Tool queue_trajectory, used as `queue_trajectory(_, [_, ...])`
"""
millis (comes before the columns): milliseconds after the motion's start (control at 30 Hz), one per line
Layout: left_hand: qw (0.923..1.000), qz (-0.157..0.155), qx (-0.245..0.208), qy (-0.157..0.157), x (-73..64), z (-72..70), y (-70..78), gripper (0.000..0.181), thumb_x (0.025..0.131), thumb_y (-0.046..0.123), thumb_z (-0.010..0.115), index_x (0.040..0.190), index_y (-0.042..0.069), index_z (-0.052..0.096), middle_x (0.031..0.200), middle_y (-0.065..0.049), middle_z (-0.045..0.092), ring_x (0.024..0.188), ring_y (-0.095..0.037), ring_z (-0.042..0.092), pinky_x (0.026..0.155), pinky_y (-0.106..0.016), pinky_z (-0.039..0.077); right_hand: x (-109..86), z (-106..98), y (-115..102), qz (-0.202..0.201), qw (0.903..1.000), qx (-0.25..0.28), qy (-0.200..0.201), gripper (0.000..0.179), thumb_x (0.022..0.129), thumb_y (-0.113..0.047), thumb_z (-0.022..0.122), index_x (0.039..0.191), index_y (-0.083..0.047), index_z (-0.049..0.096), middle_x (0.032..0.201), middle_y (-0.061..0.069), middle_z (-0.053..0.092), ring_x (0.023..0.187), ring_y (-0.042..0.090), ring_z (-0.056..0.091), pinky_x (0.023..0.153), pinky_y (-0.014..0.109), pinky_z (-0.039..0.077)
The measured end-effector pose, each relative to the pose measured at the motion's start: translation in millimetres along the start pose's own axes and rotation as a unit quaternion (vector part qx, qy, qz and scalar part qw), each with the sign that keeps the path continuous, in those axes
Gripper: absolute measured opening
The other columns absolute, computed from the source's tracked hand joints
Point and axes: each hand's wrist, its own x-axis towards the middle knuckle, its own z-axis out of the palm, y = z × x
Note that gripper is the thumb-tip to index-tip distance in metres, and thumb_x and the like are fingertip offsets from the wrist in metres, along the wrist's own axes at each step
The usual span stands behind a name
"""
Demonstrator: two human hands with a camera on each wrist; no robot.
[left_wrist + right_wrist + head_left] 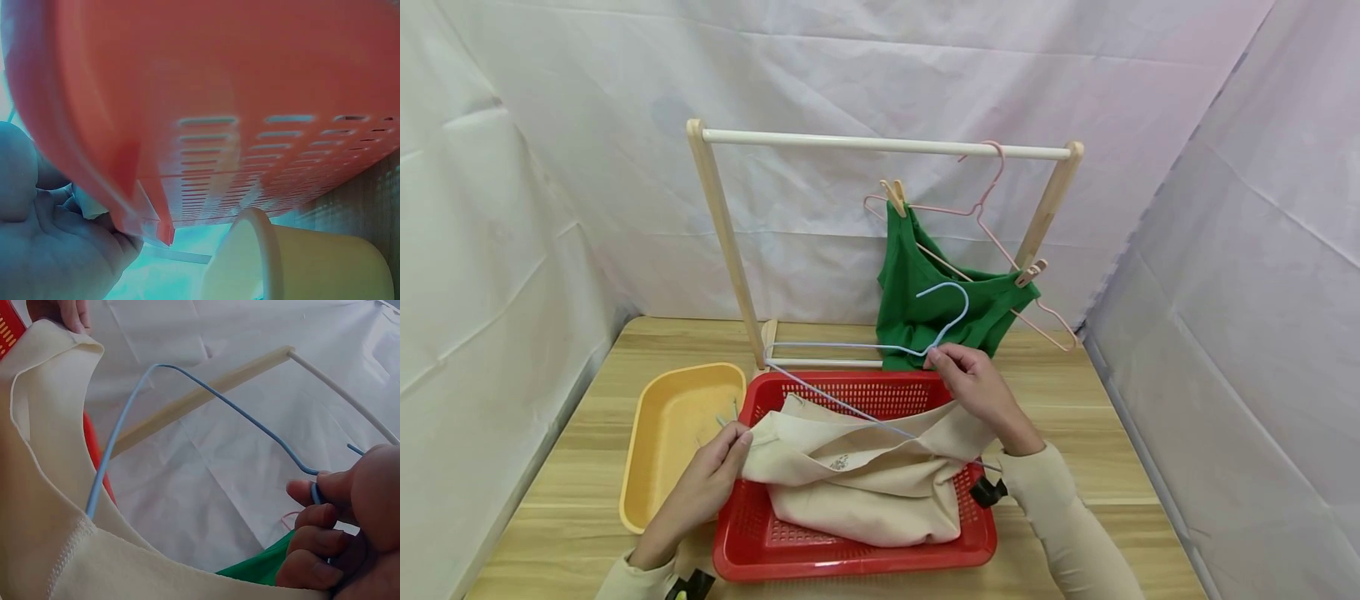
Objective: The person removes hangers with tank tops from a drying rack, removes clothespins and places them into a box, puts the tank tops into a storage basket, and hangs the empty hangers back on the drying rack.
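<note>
A cream-coloured garment [865, 500] lies partly in a red perforated basket [853, 570], its upper edge lifted and spread. My left hand [703, 479] pinches the garment's left edge; in the left wrist view the basket's side hides most of that grip. My right hand [977, 387] pinches a blue wire hanger [842, 402] at the base of its hook. The hanger's right arm passes into the garment's opening and its tip shows beyond the right side. In the right wrist view the hanger's left arm [244, 422] stands outside the cloth.
Behind stands a wood-and-white drying rack [865, 143]. From its bar hangs a pink hanger [1000, 242], tilted, with a green garment [917, 292] held by wooden clothespins [1032, 272]. A yellow tray [662, 442] with clothespins sits left of the basket.
</note>
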Motion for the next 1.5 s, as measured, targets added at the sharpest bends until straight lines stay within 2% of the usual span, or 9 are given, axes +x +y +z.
queue_trajectory(333, [0.9999, -0.012, -0.006, -0.006, -0.4, -0.3, -0.5, 0.017, 0.107, 0.017, 0.044, 0.095, 0.011, 0.053, 0.070, 0.003, 0.040, 0.066, -0.006, 0.043, 0.056, -0.026, 0.039, 3.0, 11.2, -9.1, -0.006, 0.9984, 0.053, 0.022, 0.024, 0.105, -0.023, 0.051, 0.099, -0.007, 0.068, 0.063, 0.006, 0.045, 0.055, 0.015, 0.043, 0.051, 0.026, 0.036])
queue_trajectory(633, [0.9998, -0.010, -0.009, -0.012, -0.8, -0.5, 0.1, 0.015, 0.107, 0.017, 0.045, 0.096, 0.011, 0.054, 0.072, 0.002, 0.043, 0.069, -0.007, 0.046, 0.057, -0.025, 0.041, 5.9, 17.5, -12.4, -0.033, 0.9958, 0.082, 0.025, 0.025, 0.105, -0.020, 0.049, 0.099, -0.003, 0.066, 0.062, 0.004, 0.043, 0.053, 0.014, 0.041, 0.048, 0.026, 0.035])
queue_trajectory(1000, [0.9993, -0.029, -0.016, -0.020, -1.0, -0.7, 2.1, 0.017, 0.107, 0.019, 0.045, 0.096, 0.010, 0.054, 0.074, 0.000, 0.045, 0.072, -0.008, 0.047, 0.059, -0.025, 0.042, 8.2, 23.2, -22.7, -0.018, 0.9938, 0.099, 0.047, 0.028, 0.106, -0.023, 0.048, 0.100, -0.002, 0.064, 0.066, 0.011, 0.044, 0.055, 0.017, 0.042, 0.052, 0.026, 0.036])
queue_trajectory(1333, [0.9987, -0.041, -0.014, -0.024, -0.9, -1.9, 3.2, 0.018, 0.107, 0.020, 0.045, 0.097, 0.010, 0.054, 0.074, -0.001, 0.045, 0.071, -0.009, 0.048, 0.059, -0.024, 0.043, 12.3, 33.2, -26.3, -0.049, 0.9822, 0.175, 0.048, 0.027, 0.107, -0.022, 0.046, 0.099, 0.000, 0.060, 0.067, 0.006, 0.042, 0.054, 0.014, 0.038, 0.050, 0.023, 0.033])
queue_trajectory(1500, [0.9987, -0.042, -0.013, -0.025, -1.2, -1.8, 3.3, 0.017, 0.107, 0.020, 0.045, 0.097, 0.010, 0.055, 0.074, -0.001, 0.046, 0.071, -0.009, 0.049, 0.059, -0.024, 0.044, 12.6, 36.1, -28.4, -0.060, 0.9774, 0.197, 0.049, 0.027, 0.107, -0.022, 0.045, 0.102, 0.002, 0.058, 0.071, 0.006, 0.043, 0.054, 0.014, 0.037, 0.050, 0.022, 0.033])
